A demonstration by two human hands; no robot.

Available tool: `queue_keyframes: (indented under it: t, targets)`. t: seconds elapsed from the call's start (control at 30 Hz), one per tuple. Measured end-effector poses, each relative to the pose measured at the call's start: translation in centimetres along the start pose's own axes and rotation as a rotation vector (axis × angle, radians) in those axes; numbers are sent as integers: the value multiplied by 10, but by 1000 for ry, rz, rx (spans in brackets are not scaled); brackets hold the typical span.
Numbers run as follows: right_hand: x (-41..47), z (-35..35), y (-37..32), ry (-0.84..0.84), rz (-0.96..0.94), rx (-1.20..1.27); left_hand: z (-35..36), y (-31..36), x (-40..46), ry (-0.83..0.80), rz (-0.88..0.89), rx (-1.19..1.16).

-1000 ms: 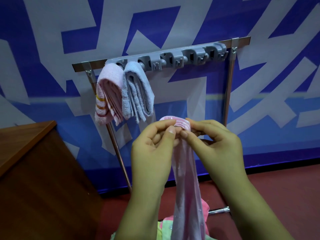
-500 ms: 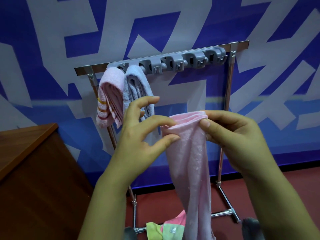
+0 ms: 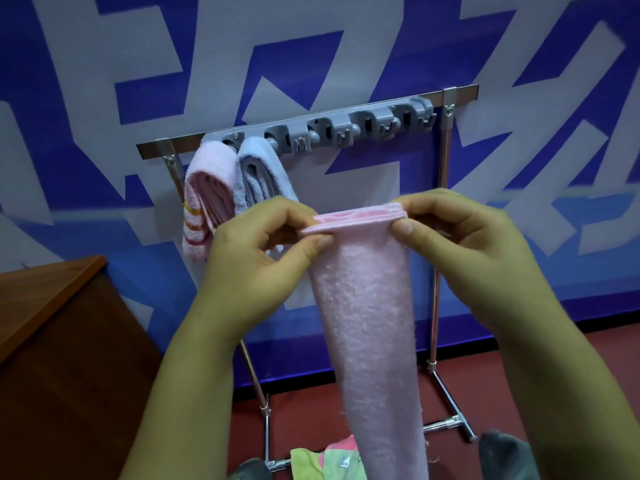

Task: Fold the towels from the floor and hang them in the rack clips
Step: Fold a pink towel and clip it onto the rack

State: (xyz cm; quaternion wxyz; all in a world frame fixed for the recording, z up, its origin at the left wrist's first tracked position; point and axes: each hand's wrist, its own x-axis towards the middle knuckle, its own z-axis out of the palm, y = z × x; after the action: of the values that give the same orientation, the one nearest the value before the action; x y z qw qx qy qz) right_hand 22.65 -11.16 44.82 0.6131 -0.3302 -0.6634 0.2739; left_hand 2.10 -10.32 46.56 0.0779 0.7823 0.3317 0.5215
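From the head view, the left hand [image 3: 256, 261] and right hand [image 3: 474, 244] each pinch a top corner of a folded pale pink terry towel [image 3: 370, 306], which hangs in front of the chrome rack [image 3: 437, 271] whose grey plastic clip strip [image 3: 346, 128] holds a pink striped towel [image 3: 204, 192] and a light blue towel [image 3: 258, 178] at its left end

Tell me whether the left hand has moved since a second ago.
Yes. The left hand moved left, toward the hung towels, spreading the pink towel's top edge.
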Motion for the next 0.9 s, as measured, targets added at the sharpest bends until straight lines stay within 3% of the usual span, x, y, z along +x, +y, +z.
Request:
queue_keyframes:
  t: [0.23, 0.33, 0.5, 0.67, 0.8, 0.9]
  targets:
    - [-7, 10, 5, -46, 71, 131, 4, 0, -4, 58, -240, -372]
    - [-8, 18, 2, -27, 35, 154, 0, 6, -5, 39, -257, -250]
    - [-10, 36, 4, -22, 1, 118, -2, 20, -3, -137, 21, 194]
    - [-11, 36, 10, -18, -2, 189, 0, 14, 2, -270, -37, 183]
    - [-9, 33, 22, -35, 40, 282, 5, 11, 8, -233, -62, 94]
    - [-16, 30, 48, -166, 152, 303, 6, 10, 12, -217, -76, 60]
